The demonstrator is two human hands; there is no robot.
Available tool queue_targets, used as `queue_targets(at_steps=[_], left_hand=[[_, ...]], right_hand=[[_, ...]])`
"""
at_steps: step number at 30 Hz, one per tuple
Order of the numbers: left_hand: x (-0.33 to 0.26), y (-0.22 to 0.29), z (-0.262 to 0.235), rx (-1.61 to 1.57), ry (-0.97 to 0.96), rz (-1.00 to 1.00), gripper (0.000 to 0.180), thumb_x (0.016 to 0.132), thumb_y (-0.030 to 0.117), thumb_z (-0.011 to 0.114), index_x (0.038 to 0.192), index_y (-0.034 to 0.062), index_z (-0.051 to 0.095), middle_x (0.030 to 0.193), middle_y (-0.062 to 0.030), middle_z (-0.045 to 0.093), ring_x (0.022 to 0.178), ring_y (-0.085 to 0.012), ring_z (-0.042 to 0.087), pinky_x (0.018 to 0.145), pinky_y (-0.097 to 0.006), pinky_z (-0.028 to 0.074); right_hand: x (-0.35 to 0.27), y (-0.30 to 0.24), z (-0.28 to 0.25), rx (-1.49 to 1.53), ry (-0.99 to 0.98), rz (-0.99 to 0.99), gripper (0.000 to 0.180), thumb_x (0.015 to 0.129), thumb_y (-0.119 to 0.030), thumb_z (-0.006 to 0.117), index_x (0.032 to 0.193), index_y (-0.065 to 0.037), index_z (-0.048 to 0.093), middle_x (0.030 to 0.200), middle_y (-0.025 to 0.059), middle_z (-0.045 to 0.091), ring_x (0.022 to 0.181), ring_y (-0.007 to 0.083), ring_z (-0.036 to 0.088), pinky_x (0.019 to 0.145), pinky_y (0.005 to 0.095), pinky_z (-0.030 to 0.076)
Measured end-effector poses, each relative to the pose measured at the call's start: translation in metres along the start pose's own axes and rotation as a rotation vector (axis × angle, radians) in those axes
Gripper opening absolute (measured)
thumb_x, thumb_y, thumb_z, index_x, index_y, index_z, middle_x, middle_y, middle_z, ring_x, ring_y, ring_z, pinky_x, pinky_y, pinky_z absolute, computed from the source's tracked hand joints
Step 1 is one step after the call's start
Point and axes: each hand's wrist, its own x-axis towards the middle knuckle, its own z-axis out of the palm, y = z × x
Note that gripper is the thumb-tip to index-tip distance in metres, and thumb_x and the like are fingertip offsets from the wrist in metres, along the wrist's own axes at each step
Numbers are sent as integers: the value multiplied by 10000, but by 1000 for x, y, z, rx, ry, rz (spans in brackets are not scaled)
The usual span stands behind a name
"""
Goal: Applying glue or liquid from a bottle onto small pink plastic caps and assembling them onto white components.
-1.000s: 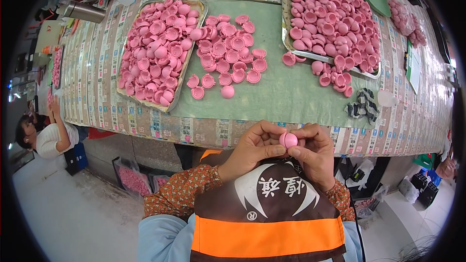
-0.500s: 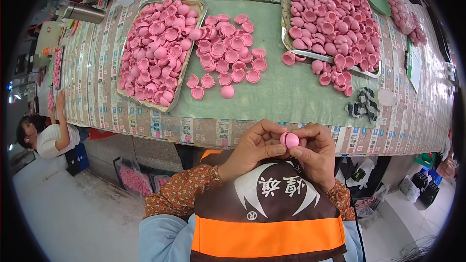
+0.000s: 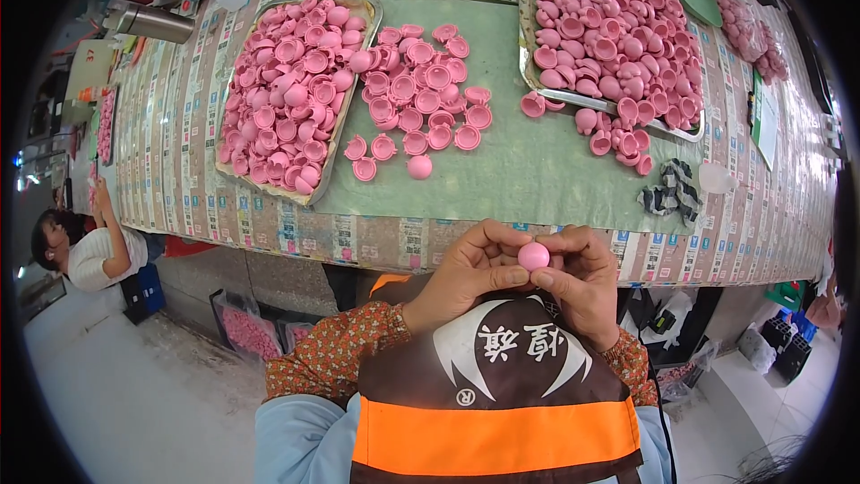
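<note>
A small pink plastic ball is pinched between both my hands, just in front of the table's near edge. My left hand grips it from the left with thumb and fingertips. From the other side, the thumb and fingers of my right hand close on it. The side of the ball facing me looks smooth and round, and its far side is hidden. Beyond my hands, loose pink half shells lie on a green cloth, with one pink ball nearest me.
Heaped pink pieces fill a left tray and a right tray, some spilling off the right one. A striped cloth and a small translucent bottle lie at right. Another person sits at the far left.
The dark gap seen earlier across the pink ball no longer shows; its visible side is now smooth. Both hands stay in nearly the same place. The person at left has shifted an arm.
</note>
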Motion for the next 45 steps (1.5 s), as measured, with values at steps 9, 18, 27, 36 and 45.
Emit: queue_targets(at_steps=[9,18,27,36,45], left_hand=[[1,6,6,-54,32,-107,302,940,37,634,1216,98,529,1236,-93,578,1174,-209,584,970,-358,549],[3,13,0,43,22,-266,359,993,134,585,1300,131,399,1237,-46,552,1166,-153,576,970,-321,530],[3,17,10,-62,33,-191,344,972,62,572,1270,118,411,1235,-92,588,1163,-197,578,1020,-382,477],[3,7,-3,443,-52,143,386,894,-68,637,1185,90,439,1175,-71,545,1094,-143,564,973,-310,464],[1,8,-6,424,-47,107,353,886,-65,659,1147,70,464,1116,-48,564,1038,-107,580,932,-272,481]], right_hand=[[0,-9,-6,-73,-8,-19,314,766,5,796,1042,-9,646,895,18,609,818,98,556,762,258,462],[9,-23,2,-1023,-136,-509,390,706,-41,810,1071,-57,675,941,87,541,833,214,543,717,319,454],[11,-2,-3,-935,-36,-508,462,692,-91,832,1106,-72,628,1048,110,507,936,233,535,786,348,453],[10,-11,-1,-1078,-54,-624,480,639,-17,778,1099,-94,661,972,91,541,875,276,526,726,379,447],[14,0,-9,-972,-138,-760,419,614,-2,760,1024,-26,675,925,104,576,759,271,548,636,360,436]])
